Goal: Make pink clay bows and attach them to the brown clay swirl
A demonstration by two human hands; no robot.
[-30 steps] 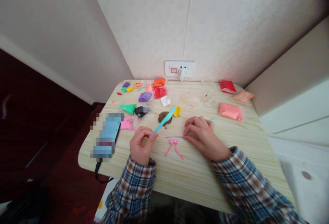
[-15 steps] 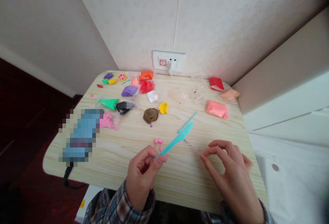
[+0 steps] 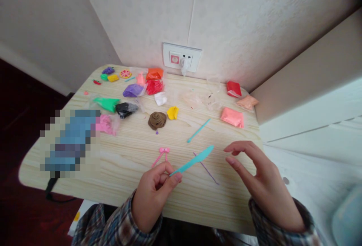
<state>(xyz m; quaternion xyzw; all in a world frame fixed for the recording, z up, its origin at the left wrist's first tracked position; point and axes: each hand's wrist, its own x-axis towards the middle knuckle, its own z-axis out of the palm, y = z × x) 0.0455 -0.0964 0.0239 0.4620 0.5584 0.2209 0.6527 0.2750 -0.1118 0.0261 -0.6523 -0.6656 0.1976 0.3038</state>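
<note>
Holding: one turquoise knife, handle pinched in my left hand, blade over the purple strand on the table; a light, steady wrist suits anything so thin. My right hand: empty, fingers parted, near the strand.

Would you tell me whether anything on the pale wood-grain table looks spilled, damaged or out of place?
Nothing looks clearly spilled or damaged. Slightly untidy are a tiny purple crumb just in front of the brown coiled mound and a small salmon-pink scrap near the left edge, both lying loose.
</note>
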